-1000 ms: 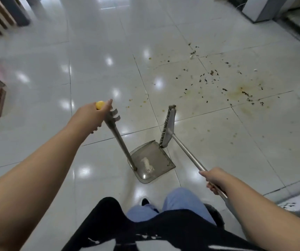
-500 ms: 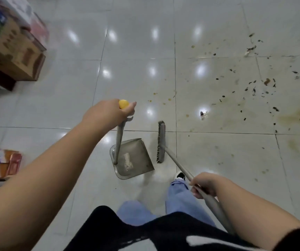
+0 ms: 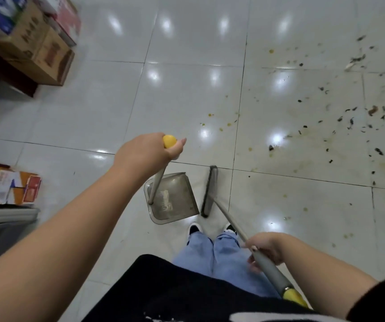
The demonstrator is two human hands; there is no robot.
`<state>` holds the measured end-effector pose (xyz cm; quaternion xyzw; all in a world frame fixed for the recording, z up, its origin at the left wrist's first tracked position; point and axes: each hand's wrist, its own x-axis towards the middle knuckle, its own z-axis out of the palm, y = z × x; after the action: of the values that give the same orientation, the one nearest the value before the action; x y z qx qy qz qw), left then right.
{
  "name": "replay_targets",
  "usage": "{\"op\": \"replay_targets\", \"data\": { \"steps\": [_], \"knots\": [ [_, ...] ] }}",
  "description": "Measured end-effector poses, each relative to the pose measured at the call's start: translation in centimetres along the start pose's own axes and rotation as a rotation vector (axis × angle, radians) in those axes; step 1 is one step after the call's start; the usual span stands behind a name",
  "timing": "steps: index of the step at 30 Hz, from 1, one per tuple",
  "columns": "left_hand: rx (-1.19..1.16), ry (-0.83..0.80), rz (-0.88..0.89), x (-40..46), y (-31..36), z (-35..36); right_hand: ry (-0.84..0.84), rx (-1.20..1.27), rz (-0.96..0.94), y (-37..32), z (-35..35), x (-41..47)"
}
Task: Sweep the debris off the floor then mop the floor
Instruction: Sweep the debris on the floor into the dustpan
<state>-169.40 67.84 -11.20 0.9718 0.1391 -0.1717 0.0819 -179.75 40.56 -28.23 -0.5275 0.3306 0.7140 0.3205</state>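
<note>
The debris (image 3: 349, 122) lies scattered across the floor (image 3: 187, 94) at the right of the frame. Your left hand (image 3: 147, 154) grips the dustpan (image 3: 173, 201) handle at centre; your right hand (image 3: 266, 249) grips the broom (image 3: 210, 194) beside it.

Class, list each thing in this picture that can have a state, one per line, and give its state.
Left hand: closed around the dustpan handle.
Right hand: closed around the broom handle.
Dustpan: near the feet, no fresh debris visible inside.
Broom: head beside the dustpan, apart from the debris.
Debris: scattered, unswept.
Floor: glossy, stained on the right.
Cardboard boxes: stacked, closed.
</note>
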Motion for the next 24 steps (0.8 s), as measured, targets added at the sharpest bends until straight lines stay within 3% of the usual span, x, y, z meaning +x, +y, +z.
{"op": "replay_targets", "data": {
  "steps": [2,6,8,11,15,24],
  "knots": [
    [-0.001,0.003,0.000,0.1,0.1,-0.2,-0.104,0.139,-0.008,0.5,-1.6,-1.1],
    [0.024,0.006,0.024,0.0,0.5,0.2,-0.053,0.599,-0.183,-0.4,-1.2,-2.7],
    [0.023,0.009,0.034,0.1,0.7,0.2,-0.058,0.697,-0.213,-1.2,0.2,-2.6],
    [0.027,-0.004,0.043,0.5,1.2,0.2,-0.055,0.683,-0.215,-2.1,0.9,-2.9],
    [0.015,0.006,0.072,0.6,1.4,0.5,0.138,0.531,-0.219,-1.0,-2.0,-3.7],
    [0.019,-0.026,0.108,0.1,1.4,1.0,0.332,0.440,-0.212,0.2,-8.3,-5.9]
  ]
}}
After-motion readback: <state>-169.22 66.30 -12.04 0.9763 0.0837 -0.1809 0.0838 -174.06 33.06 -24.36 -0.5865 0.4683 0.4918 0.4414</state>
